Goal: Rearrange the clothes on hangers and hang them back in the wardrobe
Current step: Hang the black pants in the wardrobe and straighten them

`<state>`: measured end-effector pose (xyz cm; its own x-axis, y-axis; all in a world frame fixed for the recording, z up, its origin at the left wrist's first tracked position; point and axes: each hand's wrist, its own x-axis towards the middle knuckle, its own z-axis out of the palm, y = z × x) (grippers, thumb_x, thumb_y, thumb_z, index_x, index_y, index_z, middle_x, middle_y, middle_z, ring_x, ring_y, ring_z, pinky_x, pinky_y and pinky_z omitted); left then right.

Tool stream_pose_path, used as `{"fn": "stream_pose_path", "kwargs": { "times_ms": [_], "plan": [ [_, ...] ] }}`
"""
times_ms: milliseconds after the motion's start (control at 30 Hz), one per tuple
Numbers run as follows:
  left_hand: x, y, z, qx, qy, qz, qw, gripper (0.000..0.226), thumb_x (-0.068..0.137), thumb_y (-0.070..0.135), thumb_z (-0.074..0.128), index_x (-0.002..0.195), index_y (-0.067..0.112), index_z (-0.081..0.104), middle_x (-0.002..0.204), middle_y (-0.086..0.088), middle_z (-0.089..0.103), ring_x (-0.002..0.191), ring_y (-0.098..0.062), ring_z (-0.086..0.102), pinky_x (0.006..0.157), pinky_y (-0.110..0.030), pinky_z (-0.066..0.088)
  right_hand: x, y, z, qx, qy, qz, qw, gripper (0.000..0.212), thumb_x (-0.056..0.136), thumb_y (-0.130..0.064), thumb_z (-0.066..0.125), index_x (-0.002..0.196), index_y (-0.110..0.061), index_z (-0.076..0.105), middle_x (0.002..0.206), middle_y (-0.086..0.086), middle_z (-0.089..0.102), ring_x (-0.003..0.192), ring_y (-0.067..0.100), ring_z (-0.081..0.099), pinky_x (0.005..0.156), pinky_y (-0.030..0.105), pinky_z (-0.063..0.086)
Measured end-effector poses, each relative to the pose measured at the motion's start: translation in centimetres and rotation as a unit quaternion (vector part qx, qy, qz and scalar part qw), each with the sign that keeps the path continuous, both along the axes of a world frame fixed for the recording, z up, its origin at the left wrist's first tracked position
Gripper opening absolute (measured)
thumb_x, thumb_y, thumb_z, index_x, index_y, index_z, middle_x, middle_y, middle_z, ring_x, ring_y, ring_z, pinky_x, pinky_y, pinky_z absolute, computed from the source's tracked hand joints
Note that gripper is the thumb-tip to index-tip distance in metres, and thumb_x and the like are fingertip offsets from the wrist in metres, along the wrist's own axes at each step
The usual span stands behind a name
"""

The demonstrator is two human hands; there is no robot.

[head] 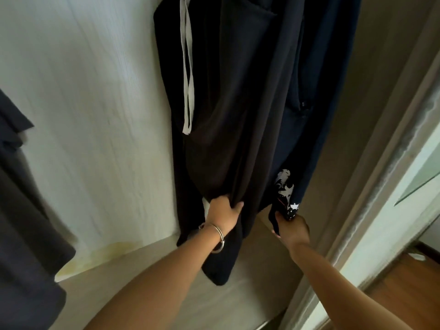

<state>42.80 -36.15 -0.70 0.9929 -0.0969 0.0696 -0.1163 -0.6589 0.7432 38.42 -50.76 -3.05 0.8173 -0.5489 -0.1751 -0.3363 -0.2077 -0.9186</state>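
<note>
Several dark garments hang inside the wardrobe. A black-brown garment with a long white drawstring hangs in the middle; my left hand, with bangles on the wrist, grips its lower folds. To its right hangs a navy garment. Between them, a black piece with a white print hangs low, and my right hand pinches its bottom edge. The hangers are out of view above.
The white back wall of the wardrobe is on the left, its pale floor below. A dark grey garment hangs at the far left. The wardrobe's door frame runs down the right, with wooden flooring beyond.
</note>
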Motion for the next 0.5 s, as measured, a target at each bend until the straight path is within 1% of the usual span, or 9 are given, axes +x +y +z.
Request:
{"fn": "stream_pose_path", "kwargs": {
  "times_ms": [67, 100, 167, 233, 300, 333, 400, 467, 500],
  "plan": [
    [-0.7, 0.1, -2.0, -0.016, 0.025, -0.003, 1.0, 0.034, 0.086, 0.032, 0.059, 0.108, 0.005, 0.064, 0.102, -0.016, 0.07, 0.099, -0.03, 0.064, 0.076, -0.029, 0.049, -0.2, 0.1, -0.9, 0.004, 0.009, -0.011, 1.0, 0.03, 0.092, -0.024, 0.048, 0.064, -0.016, 0.055, 0.063, 0.006, 0.06, 0.073, 0.028, 0.059, 0.069, 0.029, 0.042],
    [-1.0, 0.2, -2.6, -0.024, 0.033, -0.004, 0.999, 0.033, 0.086, 0.031, 0.06, 0.106, 0.005, 0.065, 0.101, -0.014, 0.071, 0.098, -0.028, 0.065, 0.072, -0.025, 0.046, -0.3, 0.1, -1.3, 0.009, 0.012, -0.018, 1.0, 0.03, 0.092, -0.024, 0.049, 0.064, -0.015, 0.055, 0.063, 0.005, 0.058, 0.073, 0.028, 0.057, 0.069, 0.029, 0.041],
    [-1.5, 0.3, -3.7, -0.037, 0.042, -0.01, 0.998, 0.028, 0.086, 0.027, 0.06, 0.104, 0.005, 0.065, 0.1, -0.012, 0.071, 0.096, -0.024, 0.065, 0.065, -0.016, 0.039, -0.5, 0.2, -1.9, 0.016, 0.011, -0.039, 0.999, 0.026, 0.091, -0.024, 0.051, 0.074, -0.007, 0.06, 0.07, 0.01, 0.059, 0.076, 0.029, 0.056, 0.072, 0.032, 0.042],
    [-1.9, 0.4, -4.6, -0.04, 0.049, -0.013, 0.998, 0.026, 0.087, 0.024, 0.059, 0.105, 0.005, 0.064, 0.1, -0.01, 0.07, 0.097, -0.021, 0.064, 0.06, -0.009, 0.034, -0.7, 0.0, -2.6, 0.019, 0.007, -0.068, 0.997, 0.02, 0.09, -0.024, 0.054, 0.088, -0.006, 0.063, 0.08, 0.013, 0.06, 0.082, 0.03, 0.056, 0.074, 0.032, 0.042],
    [-1.8, 0.4, -5.8, -0.047, 0.055, -0.005, 0.997, 0.027, 0.088, 0.024, 0.058, 0.106, 0.005, 0.063, 0.102, -0.01, 0.069, 0.099, -0.022, 0.064, 0.065, -0.012, 0.034, -1.0, -0.3, -3.6, 0.053, 0.006, -0.106, 0.993, 0.02, 0.088, -0.024, 0.057, 0.095, -0.007, 0.063, 0.087, 0.013, 0.063, 0.089, 0.031, 0.06, 0.081, 0.034, 0.046],
    [-1.8, 0.4, -6.4, -0.053, 0.055, -0.003, 0.997, 0.027, 0.087, 0.024, 0.059, 0.106, 0.004, 0.063, 0.102, -0.011, 0.07, 0.099, -0.023, 0.064, 0.066, -0.014, 0.034, -1.1, -0.5, -4.4, 0.082, 0.005, -0.126, 0.989, 0.024, 0.087, -0.026, 0.059, 0.098, -0.005, 0.064, 0.09, 0.013, 0.066, 0.093, 0.032, 0.062, 0.087, 0.038, 0.049],
    [-2.1, 0.1, -7.2, -0.055, 0.056, 0.001, 0.997, 0.027, 0.086, 0.024, 0.061, 0.101, 0.003, 0.065, 0.099, -0.012, 0.071, 0.096, -0.023, 0.065, 0.063, -0.014, 0.033, -1.3, -1.0, -5.7, 0.116, 0.023, -0.141, 0.983, 0.032, 0.086, -0.03, 0.061, 0.102, -0.003, 0.065, 0.098, 0.017, 0.07, 0.097, 0.035, 0.064, 0.093, 0.046, 0.05],
    [-2.4, -0.4, -7.8, -0.056, 0.057, 0.006, 0.997, 0.029, 0.085, 0.025, 0.062, 0.103, 0.003, 0.065, 0.101, -0.012, 0.071, 0.097, -0.024, 0.065, 0.065, -0.015, 0.035, -1.8, -1.2, -6.4, 0.14, 0.039, -0.12, 0.982, 0.033, 0.087, -0.025, 0.06, 0.109, 0.0, 0.062, 0.107, 0.022, 0.067, 0.092, 0.036, 0.064, 0.08, 0.043, 0.054],
    [-2.7, -0.5, -8.0, -0.059, 0.054, 0.007, 0.997, 0.031, 0.085, 0.025, 0.062, 0.107, 0.004, 0.063, 0.103, -0.011, 0.07, 0.099, -0.024, 0.064, 0.067, -0.016, 0.037, -2.0, -1.1, -6.8, 0.161, 0.036, -0.103, 0.981, 0.033, 0.088, -0.017, 0.059, 0.113, 0.003, 0.058, 0.111, 0.025, 0.064, 0.084, 0.035, 0.063, 0.068, 0.035, 0.055]
  ]
}}
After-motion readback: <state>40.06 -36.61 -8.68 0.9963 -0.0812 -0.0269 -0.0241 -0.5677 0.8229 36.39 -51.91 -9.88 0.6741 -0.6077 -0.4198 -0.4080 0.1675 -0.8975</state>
